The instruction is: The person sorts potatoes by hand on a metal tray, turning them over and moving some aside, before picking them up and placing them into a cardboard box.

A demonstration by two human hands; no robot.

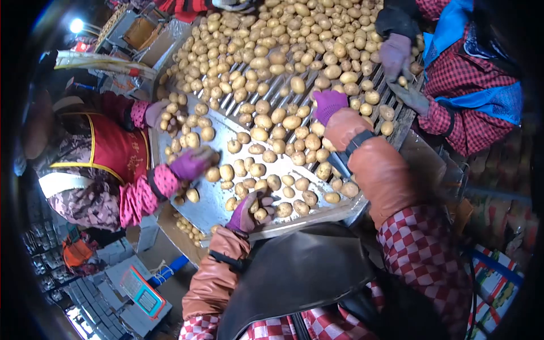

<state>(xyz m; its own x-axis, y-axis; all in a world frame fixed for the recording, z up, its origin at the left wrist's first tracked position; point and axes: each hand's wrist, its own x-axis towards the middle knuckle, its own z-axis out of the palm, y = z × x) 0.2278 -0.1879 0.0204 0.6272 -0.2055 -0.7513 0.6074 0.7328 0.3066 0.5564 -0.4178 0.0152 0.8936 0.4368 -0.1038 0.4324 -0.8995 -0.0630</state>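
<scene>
Sorting is being done: a potato point(260, 215) is being clasped in the left hand point(245, 214) at the tray's point(211, 211) near edge. The right hand point(328, 105) is being curled at the tray's far end, and whether it is grasping anything cannot be told. Lifting the potato clear is probably being called for next.

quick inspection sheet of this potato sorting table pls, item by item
surface: metal sorting table, with slats on the far part and a smooth sheet near the person
job's things: potatoes, thick over the slats, sparser on the sheet
clutter: nothing seen
hands: left hand in a purple glove, curled around a few potatoes at the near edge; right hand in a magenta glove on the slats, grip unclear
cables: nothing seen
surroundings: a co-worker's purple glove among the potatoes on the left; another co-worker's grey glove on the right; a weighing scale below left
</scene>
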